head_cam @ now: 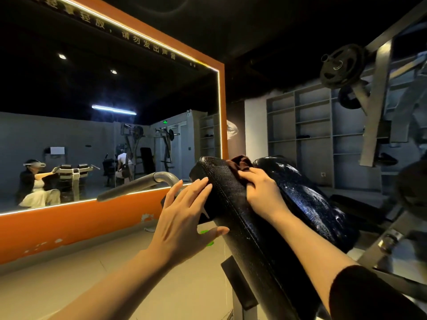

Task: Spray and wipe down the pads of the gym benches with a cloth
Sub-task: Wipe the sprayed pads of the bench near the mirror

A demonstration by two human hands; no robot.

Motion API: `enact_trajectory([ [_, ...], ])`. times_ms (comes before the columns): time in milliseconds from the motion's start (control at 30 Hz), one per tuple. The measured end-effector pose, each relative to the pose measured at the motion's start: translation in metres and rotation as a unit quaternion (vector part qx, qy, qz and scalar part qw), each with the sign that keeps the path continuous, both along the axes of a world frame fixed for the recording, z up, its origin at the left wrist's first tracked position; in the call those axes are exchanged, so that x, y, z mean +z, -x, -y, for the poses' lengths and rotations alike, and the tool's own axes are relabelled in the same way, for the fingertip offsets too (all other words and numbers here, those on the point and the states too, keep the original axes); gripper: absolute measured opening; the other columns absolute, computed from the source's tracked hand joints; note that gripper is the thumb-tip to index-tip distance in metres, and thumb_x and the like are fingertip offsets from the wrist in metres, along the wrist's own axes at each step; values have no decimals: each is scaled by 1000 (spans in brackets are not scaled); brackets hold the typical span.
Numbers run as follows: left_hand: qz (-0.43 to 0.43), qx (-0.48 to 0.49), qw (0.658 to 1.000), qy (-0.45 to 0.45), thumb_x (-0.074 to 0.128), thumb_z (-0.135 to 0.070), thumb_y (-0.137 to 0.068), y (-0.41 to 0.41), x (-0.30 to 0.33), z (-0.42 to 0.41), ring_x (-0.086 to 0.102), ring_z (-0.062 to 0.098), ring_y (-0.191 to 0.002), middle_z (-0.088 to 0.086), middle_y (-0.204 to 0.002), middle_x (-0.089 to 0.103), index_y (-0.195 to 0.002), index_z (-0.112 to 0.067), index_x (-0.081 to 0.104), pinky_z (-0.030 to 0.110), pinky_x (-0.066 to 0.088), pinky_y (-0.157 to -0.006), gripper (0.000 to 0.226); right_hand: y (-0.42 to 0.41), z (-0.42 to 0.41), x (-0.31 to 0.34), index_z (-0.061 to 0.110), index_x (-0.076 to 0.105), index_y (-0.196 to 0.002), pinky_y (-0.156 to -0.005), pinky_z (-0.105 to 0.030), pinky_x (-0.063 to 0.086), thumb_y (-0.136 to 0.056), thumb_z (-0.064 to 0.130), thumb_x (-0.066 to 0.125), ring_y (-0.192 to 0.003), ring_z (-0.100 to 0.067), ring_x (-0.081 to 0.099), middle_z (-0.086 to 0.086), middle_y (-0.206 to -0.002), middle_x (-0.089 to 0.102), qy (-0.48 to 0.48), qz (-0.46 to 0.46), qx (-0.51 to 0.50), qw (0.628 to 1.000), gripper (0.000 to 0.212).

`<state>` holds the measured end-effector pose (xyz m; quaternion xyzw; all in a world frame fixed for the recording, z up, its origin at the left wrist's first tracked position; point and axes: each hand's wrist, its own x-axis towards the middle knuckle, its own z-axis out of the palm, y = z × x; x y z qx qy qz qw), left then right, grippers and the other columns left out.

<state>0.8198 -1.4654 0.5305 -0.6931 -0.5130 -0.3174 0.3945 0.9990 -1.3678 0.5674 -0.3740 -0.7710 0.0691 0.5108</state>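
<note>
A long black bench pad (251, 229) slopes up from the lower right toward the middle. A second, glossy wet-looking pad (307, 199) lies just right of it. My right hand (258, 189) presses a dark brown cloth (240, 163) onto the top end of the long pad, fingers bent over the cloth. My left hand (184, 215) rests flat against the pad's left side with straight, spread fingers and the thumb at the pad's edge. A green object (206, 237) shows behind my left hand, mostly hidden; no spray bottle is plainly visible.
A grey metal handle bar (141, 182) juts out left of the pad. An orange-framed wall mirror (111, 125) fills the left. A weight plate (342, 65) on a grey machine frame hangs upper right. Empty shelving (312, 135) lines the back wall. Pale floor lies below left.
</note>
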Motion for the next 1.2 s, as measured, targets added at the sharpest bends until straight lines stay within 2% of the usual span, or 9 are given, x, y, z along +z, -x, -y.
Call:
enact_trajectory([
  [133,-12,-26,999,-18,51,-73,-76,-10,-10,14,49,25,-130,11,-143,51,-137,-10,51,51,19,-116,88,-27,-10,-20,14,56,-136,-105,-32,34,-95,4,43,-129,-31,46,-13,-143,49,103,-21,-76,992,44],
  [300,16,-32,999,-2,50,-77,-74,-27,-26,21,44,25,-134,13,-144,47,-139,-9,47,50,17,-117,94,-12,60,-29,16,52,-140,-110,-20,28,-100,6,44,-135,-13,40,-1,-146,45,-52,15,62,997,42],
  [400,33,-33,999,18,46,-80,-73,-40,-34,24,41,25,-135,14,-144,46,-141,-7,42,48,15,-117,100,-15,73,-39,23,46,-144,-115,-24,27,-101,9,43,-138,-10,34,3,-152,36,-92,66,94,989,45],
  [500,47,-48,997,35,47,-80,-70,-51,-41,30,37,23,-137,12,-147,42,-144,-10,37,47,11,-118,102,-37,36,-46,20,54,-138,-110,-20,23,-96,2,46,-135,-18,39,0,-151,40,-24,53,18,998,46],
  [633,58,-57,996,47,47,-80,-67,-60,-50,37,36,22,-137,10,-149,38,-146,-11,35,44,5,-120,105,-56,13,-57,10,56,-135,-104,-29,32,-97,3,43,-125,-29,47,-14,-142,47,90,16,-60,994,40],
  [833,77,-87,992,38,51,-77,-65,-71,-64,35,37,25,-130,10,-141,43,-145,-8,34,57,32,-111,107,-38,91,-70,18,44,-145,-98,0,22,-101,14,43,-126,-3,39,5,-144,37,-79,73,57,993,44],
  [933,87,-96,990,52,55,-78,-65,-76,-73,36,36,25,-131,10,-141,41,-145,-6,35,60,37,-107,109,-53,70,-74,18,48,-142,-102,-6,25,-99,8,45,-129,-10,42,1,-145,40,-58,93,42,993,44],
  [1067,81,-100,990,48,62,-75,-63,-80,-79,44,33,25,-132,9,-142,39,-145,-7,33,62,34,-108,110,-71,39,-78,12,50,-141,-107,-19,21,-100,4,42,-137,-23,37,-8,-151,37,71,39,-51,995,42],
  [1200,85,-104,991,29,61,-75,-64,-81,-82,49,33,24,-132,8,-142,36,-144,-7,34,62,35,-107,109,-58,77,-87,15,49,-141,-109,-22,27,-101,9,43,-136,-15,38,0,-151,36,10,28,-35,999,41],
])
